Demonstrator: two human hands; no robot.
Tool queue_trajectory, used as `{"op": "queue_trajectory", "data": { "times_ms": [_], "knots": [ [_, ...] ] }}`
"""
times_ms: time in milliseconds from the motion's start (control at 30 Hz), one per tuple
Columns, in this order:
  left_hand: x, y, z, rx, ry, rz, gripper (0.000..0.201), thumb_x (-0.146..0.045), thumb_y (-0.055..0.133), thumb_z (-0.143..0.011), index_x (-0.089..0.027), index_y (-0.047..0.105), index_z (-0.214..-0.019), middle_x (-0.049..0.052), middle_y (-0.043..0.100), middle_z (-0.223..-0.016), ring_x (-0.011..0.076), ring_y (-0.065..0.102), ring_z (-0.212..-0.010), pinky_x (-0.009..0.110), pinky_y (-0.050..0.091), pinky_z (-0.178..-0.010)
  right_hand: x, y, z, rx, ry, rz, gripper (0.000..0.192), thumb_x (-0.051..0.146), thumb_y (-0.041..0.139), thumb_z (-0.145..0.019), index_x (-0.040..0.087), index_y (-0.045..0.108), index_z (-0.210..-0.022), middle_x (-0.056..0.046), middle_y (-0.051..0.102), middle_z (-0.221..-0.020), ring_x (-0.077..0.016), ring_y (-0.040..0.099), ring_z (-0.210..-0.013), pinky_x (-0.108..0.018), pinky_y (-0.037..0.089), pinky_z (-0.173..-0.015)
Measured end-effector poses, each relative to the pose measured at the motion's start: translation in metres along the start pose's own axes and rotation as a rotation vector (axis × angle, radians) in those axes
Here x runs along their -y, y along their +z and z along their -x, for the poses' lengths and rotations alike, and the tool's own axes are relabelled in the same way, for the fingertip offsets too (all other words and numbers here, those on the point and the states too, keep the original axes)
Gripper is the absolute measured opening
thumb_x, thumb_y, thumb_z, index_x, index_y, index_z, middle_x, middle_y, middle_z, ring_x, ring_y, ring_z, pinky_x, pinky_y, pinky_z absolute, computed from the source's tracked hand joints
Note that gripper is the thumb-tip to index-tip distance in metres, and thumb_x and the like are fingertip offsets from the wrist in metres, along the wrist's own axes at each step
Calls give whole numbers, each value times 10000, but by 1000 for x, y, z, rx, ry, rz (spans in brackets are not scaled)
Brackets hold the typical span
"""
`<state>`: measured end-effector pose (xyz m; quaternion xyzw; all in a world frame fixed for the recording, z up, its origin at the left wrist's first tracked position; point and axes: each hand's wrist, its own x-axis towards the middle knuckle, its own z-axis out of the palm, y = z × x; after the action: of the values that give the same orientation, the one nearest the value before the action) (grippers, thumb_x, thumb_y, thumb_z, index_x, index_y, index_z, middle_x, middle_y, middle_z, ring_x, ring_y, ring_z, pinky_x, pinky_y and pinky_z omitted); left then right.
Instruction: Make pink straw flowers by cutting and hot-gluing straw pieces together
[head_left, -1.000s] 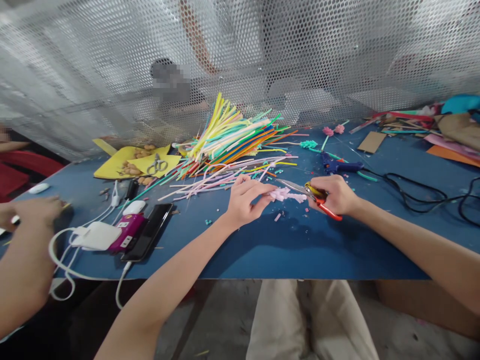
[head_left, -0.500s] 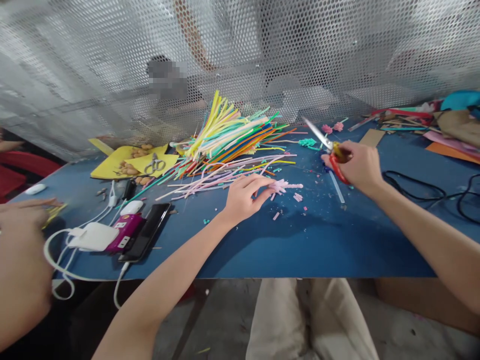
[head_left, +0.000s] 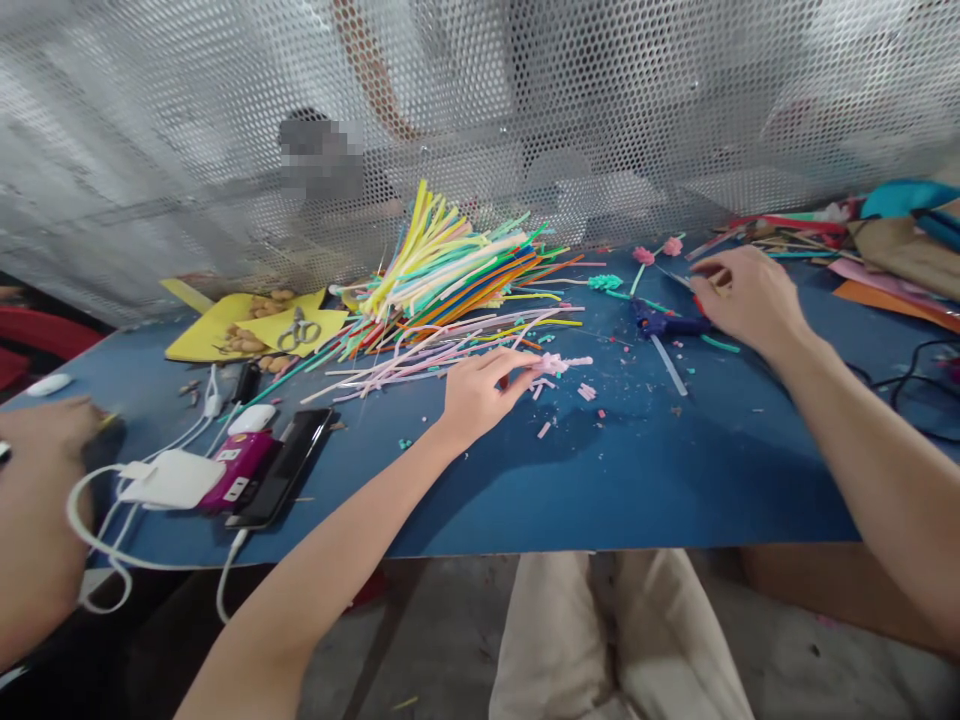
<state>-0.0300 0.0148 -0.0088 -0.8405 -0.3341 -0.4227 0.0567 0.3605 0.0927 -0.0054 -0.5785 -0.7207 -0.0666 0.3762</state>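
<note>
Separation of scissors and workpiece at a blue table [head_left: 487, 500]. The left hand [head_left: 480, 395] pinched a pale pink tufted piece [head_left: 552, 363] between thumb and fingers just above the tabletop, its narrow end pointing to the right. A second earlier, the blades had lain alongside this piece; the scissors [head_left: 679, 280] had since been carried away and were now low over the far right of the table, beneath the right hand [head_left: 746, 290]. That hand's fingers curled about the handles, but whether its grip was closed on them or already loosened could not be told. The left grip had stayed on the piece throughout. The shift suggested that trimming had paused or ended, leaving the left hand alone with the work. Pink clippings [head_left: 587, 392] lay just beside the piece. A blue glue gun [head_left: 667, 322] rested near the scissors, with a clear stick [head_left: 670, 365] on its near side; the bundle of colored stems [head_left: 465, 270] lay behind the left hand.
</note>
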Motion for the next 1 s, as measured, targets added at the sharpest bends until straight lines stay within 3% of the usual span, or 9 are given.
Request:
{"op": "queue_trajectory", "data": {
  "times_ms": [67, 167, 267, 400, 600, 1000],
  "knots": [
    [-2, 0, 0, -8, -7, 0, 125, -314, 707, -938, -230, 752, -1020, 6, 791, -974, 73, 633, -619, 213, 504, -672, 47, -5, 6, -32, -165, -164, 188, 366, 597, -951, 222, 700, -1015, -91, 698, -977, -207, 607, -811, -415, 497, -826],
    [-3, 1, 1, -17, -16, 13, 107, -305, 710, -936, -237, 755, -1006, -9, 792, -972, 65, 640, -617, 203, 504, -661, 107, -3, 24, 51, -419, -357, 229, 350, 685, -901, 229, 690, -1095, -74, 700, -1007, -212, 644, -855, -381, 517, -797],
    [-3, 2, 3, -9, -17, 31, 116, -309, 697, -946, -241, 759, -1017, -5, 793, -979, 64, 648, -624, 200, 507, -656, 134, 9, 41, 74, -609, -378, 307, 358, 748, -861, 247, 674, -1137, -77, 710, -1082, -250, 663, -982, -403, 505, -851],
    [-6, 1, 3, 2, 1, 32, 127, -317, 701, -944, -249, 762, -1033, 4, 794, -970, 77, 668, -655, 207, 506, -668, 136, 19, 50, 54, -674, -341, 247, 324, 732, -888, 273, 665, -1120, -58, 721, -1067, -234, 670, -949, -392, 467, -811],
    [-8, 0, 3, 11, 16, 41, 118, -295, 709, -939, -254, 760, -1037, -4, 793, -987, 77, 678, -679, 205, 497, -659, 135, 15, 51, 4, -681, -325, 197, 297, 737, -885, 291, 667, -1069, -32, 732, -1001, -225, 655, -883, -402, 428, -808],
    [-9, 0, 2, 14, 36, 52, 117, -269, 689, -949, -257, 777, -1025, 15, 793, -992, 102, 719, -783, 208, 524, -686, 137, 18, 54, 37, -621, -401, 114, 312, 708, -907, 329, 699, -1019, 5, 739, -973, -209, 631, -878, -408, 400, -826]
  ]
}}
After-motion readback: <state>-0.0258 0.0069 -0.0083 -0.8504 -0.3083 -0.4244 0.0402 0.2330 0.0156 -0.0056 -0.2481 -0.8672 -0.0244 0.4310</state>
